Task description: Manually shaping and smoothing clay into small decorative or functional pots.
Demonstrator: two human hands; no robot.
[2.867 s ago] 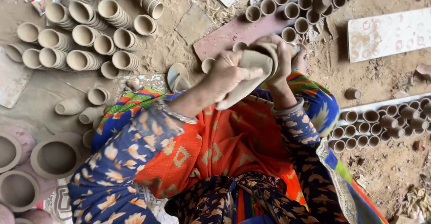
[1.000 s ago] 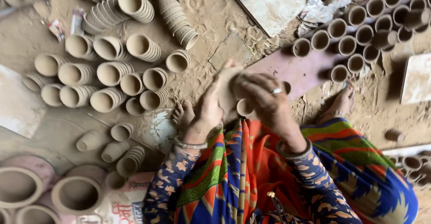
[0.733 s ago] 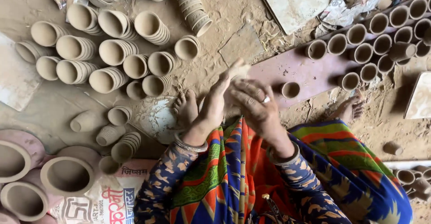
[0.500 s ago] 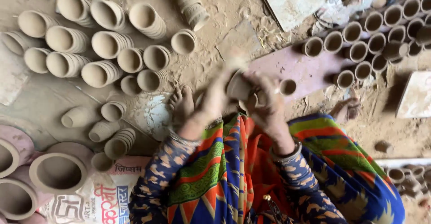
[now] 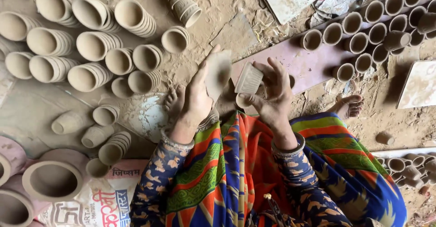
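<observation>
My left hand point(image 5: 196, 99) holds a flat, pale sheet of clay point(image 5: 218, 72) upright between thumb and fingers. My right hand point(image 5: 271, 96) grips a small ribbed clay cup mould point(image 5: 248, 79) by its side, mouth tilted down to the left, a little right of the sheet. Both hands hover above my lap, which is covered by bright orange, green and blue cloth point(image 5: 236, 172). My bare feet point(image 5: 175, 100) rest on the dusty ground below the hands.
Stacks of nested clay cups point(image 5: 91, 49) lie on the ground at the left. A pinkish board point(image 5: 313, 59) at the upper right carries rows of upright cups point(image 5: 377, 31). Large clay rings point(image 5: 52, 179) sit at the lower left on a printed sack point(image 5: 109, 195).
The hands, pressed together around the clay and mould earlier, have drawn apart: the left now holds the sheet, the right the cup mould. The view has shifted slightly.
</observation>
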